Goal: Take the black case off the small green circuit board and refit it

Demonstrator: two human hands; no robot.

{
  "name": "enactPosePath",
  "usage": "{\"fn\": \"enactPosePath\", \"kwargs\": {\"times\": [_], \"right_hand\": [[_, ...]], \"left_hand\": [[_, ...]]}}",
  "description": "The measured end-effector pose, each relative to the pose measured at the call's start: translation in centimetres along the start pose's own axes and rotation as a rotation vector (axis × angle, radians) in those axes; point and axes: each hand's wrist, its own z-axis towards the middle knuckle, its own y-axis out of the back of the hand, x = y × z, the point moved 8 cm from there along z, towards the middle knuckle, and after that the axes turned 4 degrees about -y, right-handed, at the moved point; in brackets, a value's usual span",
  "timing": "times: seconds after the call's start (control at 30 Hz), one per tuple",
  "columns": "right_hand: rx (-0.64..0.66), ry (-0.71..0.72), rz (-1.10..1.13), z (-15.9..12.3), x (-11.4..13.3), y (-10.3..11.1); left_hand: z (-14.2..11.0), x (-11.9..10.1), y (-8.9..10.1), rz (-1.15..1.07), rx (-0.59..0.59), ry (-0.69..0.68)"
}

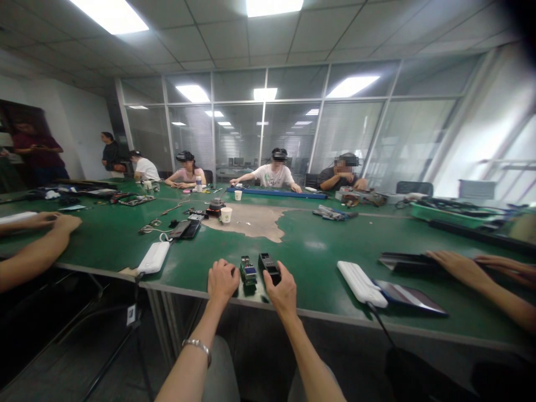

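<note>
My right hand (283,287) grips a black plastic casing (268,264) at its near end, thumb on one side and fingers on the other. Just left of the casing, a green circuit board with a small bluish screen (248,271) rests on the table near its front edge. My left hand (223,279), a metal bracelet on its wrist, is beside the board's left side. Its fingers are curled in toward the thumb, and whatever they may hold is hidden.
Around the green table (314,268) lie a white power bank (154,257), another white power bank (362,285) by a dark glossy panel (410,297), and a paper cup (226,215). Co-workers' hands are at left (62,223) and right (456,267). Several people sit opposite.
</note>
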Motion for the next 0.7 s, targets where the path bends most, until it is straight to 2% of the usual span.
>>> {"fn": "enactPosePath", "kwargs": {"times": [0.7], "right_hand": [[-0.017,0.016,0.036,0.19,-0.16,0.12]], "left_hand": [[0.08,0.02,-0.27,0.002,0.001,0.006]]}}
